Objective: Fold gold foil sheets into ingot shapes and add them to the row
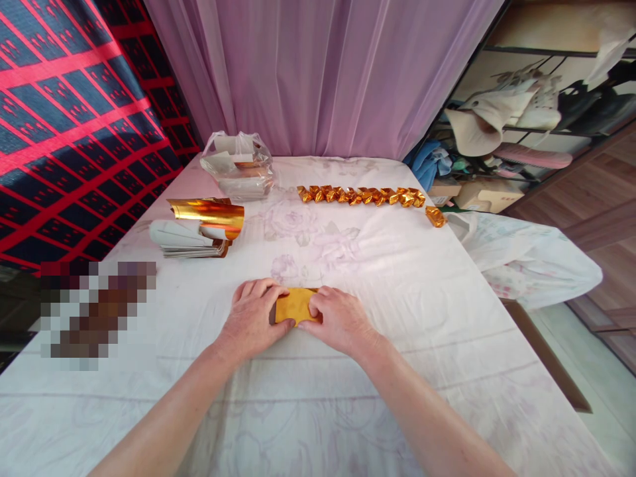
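Note:
A small folded piece of gold foil paper (293,307) lies on the white floral tablecloth (318,384) in front of me. My left hand (256,311) grips its left end, thumb along the near edge and fingers over the far side. At the right end my right hand (340,318) holds it too, with bent fingers pressed on top and the thumb at the near edge. Beyond my left hand sits a stack of loosely curled gold-and-white foil sheets (203,232). Farther back, a row of folded gold foil pieces (360,195) runs to the right, with one separate folded piece (436,216) at its end.
A clear plastic bag of paper (238,169) stands at the back left. A blurred patch (99,315) covers something at the left edge. Right of the table are a white plastic bag (541,258) and a shelf with shoes and a cap (479,119). Purple curtains (318,79) hang behind.

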Action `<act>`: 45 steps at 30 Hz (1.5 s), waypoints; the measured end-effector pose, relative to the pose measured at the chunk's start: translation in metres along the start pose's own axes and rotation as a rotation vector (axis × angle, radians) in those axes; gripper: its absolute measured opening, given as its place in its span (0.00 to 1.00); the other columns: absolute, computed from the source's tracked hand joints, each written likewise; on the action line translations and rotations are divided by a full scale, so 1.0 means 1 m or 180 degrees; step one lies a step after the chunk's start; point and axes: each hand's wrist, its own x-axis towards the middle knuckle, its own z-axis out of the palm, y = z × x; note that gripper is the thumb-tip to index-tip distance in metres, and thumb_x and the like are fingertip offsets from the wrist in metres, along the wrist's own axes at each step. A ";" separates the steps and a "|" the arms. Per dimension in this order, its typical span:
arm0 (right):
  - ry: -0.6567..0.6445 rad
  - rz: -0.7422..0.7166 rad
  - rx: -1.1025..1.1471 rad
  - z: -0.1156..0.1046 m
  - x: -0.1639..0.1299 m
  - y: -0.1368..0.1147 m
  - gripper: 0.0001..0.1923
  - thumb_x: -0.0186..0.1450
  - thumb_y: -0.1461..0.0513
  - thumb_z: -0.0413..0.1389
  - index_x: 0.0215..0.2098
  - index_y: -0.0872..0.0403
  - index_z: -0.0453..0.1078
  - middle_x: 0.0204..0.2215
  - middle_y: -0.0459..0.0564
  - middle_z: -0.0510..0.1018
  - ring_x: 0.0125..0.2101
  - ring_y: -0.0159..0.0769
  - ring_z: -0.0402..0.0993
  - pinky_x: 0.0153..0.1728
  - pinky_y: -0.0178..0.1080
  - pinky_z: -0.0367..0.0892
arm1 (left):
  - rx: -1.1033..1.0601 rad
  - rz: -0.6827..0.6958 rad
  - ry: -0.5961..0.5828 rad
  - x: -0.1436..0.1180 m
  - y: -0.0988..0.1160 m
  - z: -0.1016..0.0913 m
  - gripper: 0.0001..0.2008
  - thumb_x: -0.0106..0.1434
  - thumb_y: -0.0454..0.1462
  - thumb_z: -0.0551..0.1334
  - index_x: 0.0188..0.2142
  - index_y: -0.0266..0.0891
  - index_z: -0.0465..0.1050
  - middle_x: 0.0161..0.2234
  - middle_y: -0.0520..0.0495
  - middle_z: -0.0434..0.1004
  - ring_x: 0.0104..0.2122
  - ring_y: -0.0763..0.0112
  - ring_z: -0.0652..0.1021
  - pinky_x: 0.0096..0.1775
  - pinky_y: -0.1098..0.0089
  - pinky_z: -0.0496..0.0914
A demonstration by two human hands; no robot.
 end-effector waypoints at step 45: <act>-0.0076 -0.0015 0.0038 -0.001 0.000 0.001 0.14 0.61 0.51 0.63 0.29 0.52 0.72 0.33 0.46 0.75 0.33 0.34 0.71 0.32 0.36 0.58 | -0.0161 0.0204 -0.0268 0.001 -0.016 -0.006 0.22 0.57 0.45 0.66 0.51 0.48 0.71 0.54 0.47 0.70 0.54 0.54 0.69 0.57 0.52 0.61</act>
